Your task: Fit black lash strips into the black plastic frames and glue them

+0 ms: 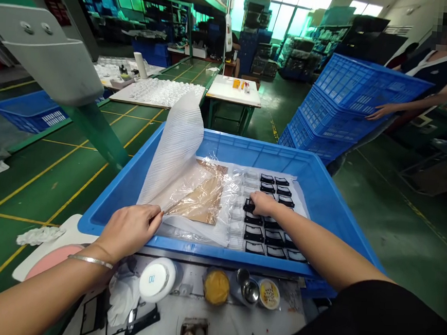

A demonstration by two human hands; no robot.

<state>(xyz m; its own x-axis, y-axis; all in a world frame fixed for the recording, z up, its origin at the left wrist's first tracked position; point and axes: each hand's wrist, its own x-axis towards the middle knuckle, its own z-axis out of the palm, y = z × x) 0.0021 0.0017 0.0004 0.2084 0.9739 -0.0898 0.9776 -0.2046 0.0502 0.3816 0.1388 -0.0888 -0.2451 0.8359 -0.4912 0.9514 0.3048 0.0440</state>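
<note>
My left hand (127, 230) pinches the edge of a clear plastic film (222, 188) at the near side of a blue plastic crate (225, 149). A ribbed white sheet (174, 148) stands folded up from the crate's left half, above a copper-brown film (201, 199). Rows of small black frames (274, 237) lie on a white sheet inside the crate. My right hand (263, 204) rests over the frames, its fingertips on one black frame (249, 205). The fingertips are partly hidden, and I cannot tell whether they grip it.
On the bench at the crate's near edge stand a white round container (156, 280), a yellow-filled jar (216, 286) and a steel cup (249, 292). A person (434, 86) at the right steadies stacked blue crates (352, 100). A grey bracket (42, 52) juts in at upper left.
</note>
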